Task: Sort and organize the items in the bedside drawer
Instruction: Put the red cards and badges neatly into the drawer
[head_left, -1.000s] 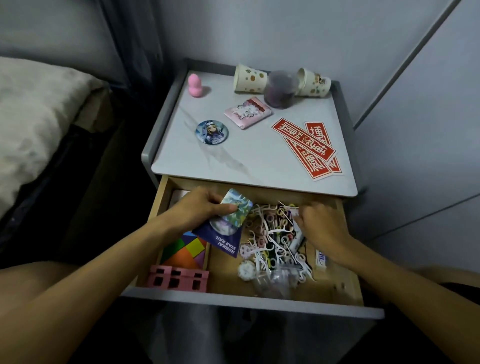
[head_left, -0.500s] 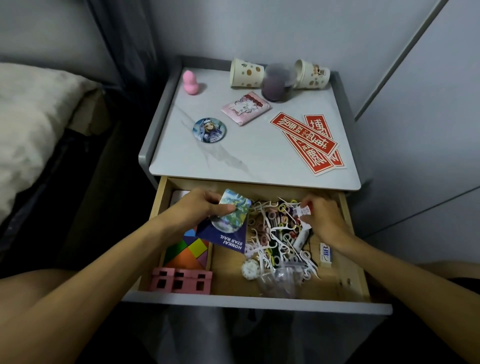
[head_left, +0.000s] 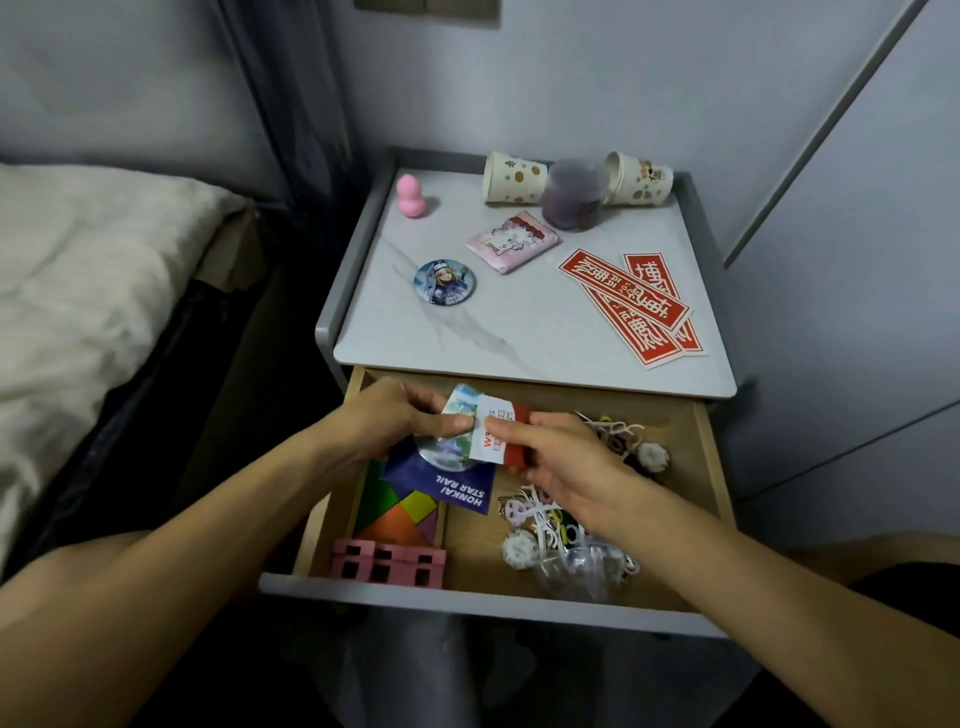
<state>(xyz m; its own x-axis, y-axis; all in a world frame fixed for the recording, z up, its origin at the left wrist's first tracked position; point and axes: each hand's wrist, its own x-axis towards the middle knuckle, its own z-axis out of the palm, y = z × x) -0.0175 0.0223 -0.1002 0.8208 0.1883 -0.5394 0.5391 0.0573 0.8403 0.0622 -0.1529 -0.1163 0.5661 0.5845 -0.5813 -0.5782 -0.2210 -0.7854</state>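
Head view: left hand (head_left: 384, 423) grips the blue card (head_left: 447, 480), right hand (head_left: 566, 462) pinches the red-and-white packet (head_left: 493, 436), laid across the card's right edge, both over the drawer's (head_left: 707, 457) far left.

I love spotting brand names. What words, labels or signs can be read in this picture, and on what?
"HONKAI STAR RAIL": upside down on the blue card.
"W": orange letter on the red-and-white packet; the rest is too small.
Red paper strips: stylised Chinese characters, which I cannot read reliably.
Round badge and pink cat packet: print too blurred.
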